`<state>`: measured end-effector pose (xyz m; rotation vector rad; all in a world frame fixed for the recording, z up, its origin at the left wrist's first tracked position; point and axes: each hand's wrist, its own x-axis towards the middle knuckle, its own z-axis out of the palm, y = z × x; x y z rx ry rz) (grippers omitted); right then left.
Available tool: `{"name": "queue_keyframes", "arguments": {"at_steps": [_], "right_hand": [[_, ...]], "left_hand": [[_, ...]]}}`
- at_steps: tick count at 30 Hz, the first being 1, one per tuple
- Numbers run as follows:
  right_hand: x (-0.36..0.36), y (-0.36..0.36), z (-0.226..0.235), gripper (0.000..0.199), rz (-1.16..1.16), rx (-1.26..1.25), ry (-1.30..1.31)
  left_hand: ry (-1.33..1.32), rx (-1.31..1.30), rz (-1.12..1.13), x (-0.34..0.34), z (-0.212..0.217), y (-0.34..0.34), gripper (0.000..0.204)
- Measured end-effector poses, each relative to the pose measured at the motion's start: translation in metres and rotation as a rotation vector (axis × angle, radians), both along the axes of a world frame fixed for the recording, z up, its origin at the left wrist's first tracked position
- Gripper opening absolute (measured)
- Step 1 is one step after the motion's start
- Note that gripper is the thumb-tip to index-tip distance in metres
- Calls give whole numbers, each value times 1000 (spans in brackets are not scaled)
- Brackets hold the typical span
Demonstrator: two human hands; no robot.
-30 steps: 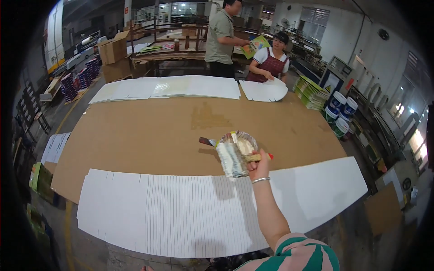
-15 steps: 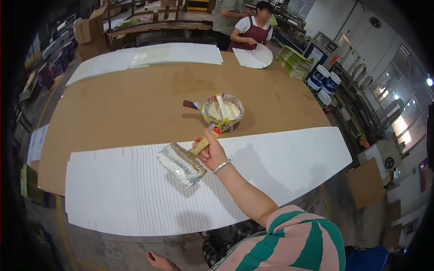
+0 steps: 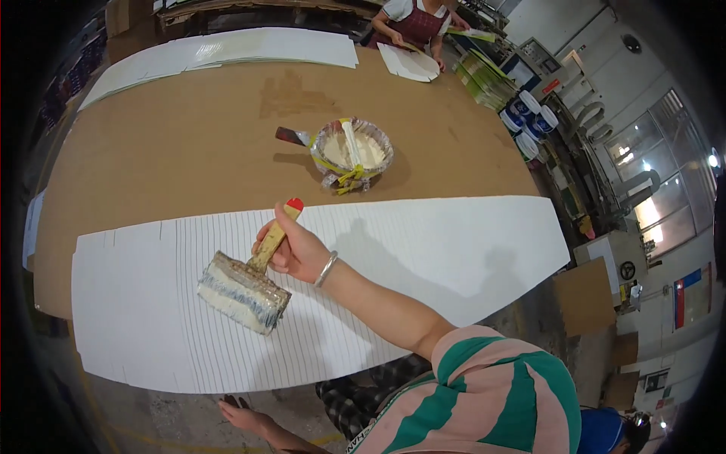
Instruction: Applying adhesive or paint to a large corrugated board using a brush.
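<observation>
The wide brush (image 3: 246, 291) slants, bristles down-left of the right hand (image 3: 299, 250), red-tipped handle up-right. Fingers wrap the handle; forearm extends down-right. Left hand (image 3: 246, 416) hangs open below.

Single head cam, looks steeply down from above the brown worktable (image 3: 174, 144), near its front edge; far edge toward top.

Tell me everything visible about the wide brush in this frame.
The wide brush has a pale wooden handle with a red tip and a broad, flat head of whitish bristles that looks caked with dried paste. The right hand grips the handle, with the fingers wrapped round it. The head points down-left and lies low on the white lined sheets; whether the bristles press on them cannot be told.
</observation>
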<state>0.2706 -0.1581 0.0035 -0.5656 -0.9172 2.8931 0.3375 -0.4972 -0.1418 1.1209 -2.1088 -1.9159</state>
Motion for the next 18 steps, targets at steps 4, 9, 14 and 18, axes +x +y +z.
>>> {"name": "queue_keyframes", "arguments": {"at_steps": [4,9,14,18], "right_hand": [[0,3,-8,55,-26,-16,22],[4,7,-2,54,-93,-6,-36],[4,4,5,54,-105,-1,-20],[5,2,3,56,-104,-1,-9]], "left_hand": [[27,26,31,-6,0,-2,54],[27,51,50,1,-13,-9,53],[-21,-70,-28,-5,-34,-34,51],[38,-49,19,-10,-38,-32,52]]}}
